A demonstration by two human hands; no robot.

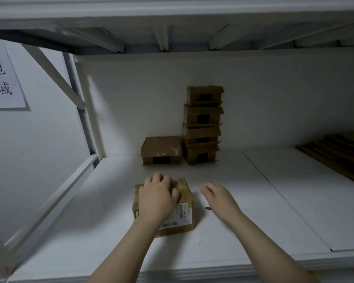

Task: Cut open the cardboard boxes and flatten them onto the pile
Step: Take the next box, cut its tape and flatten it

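Observation:
A small taped cardboard box point(184, 215) with a white shipping label lies on the white shelf point(223, 231) near the front. My left hand point(157, 195) rests on top of it, fingers curled over its far edge. Just right of the box, my right hand point(219, 195) hovers with fingers loosely curled and nothing visible in it. A small dark object point(208, 208), perhaps a cutter, lies on the shelf under my right wrist. At the far right lies a pile of flattened cardboard point(339, 154).
Several small boxes stand stacked point(202, 123) against the back wall, with one more box point(161, 150) to their left. An upper shelf overhangs. White frame posts point(84, 111) and a paper sign point(2, 78) are at the left.

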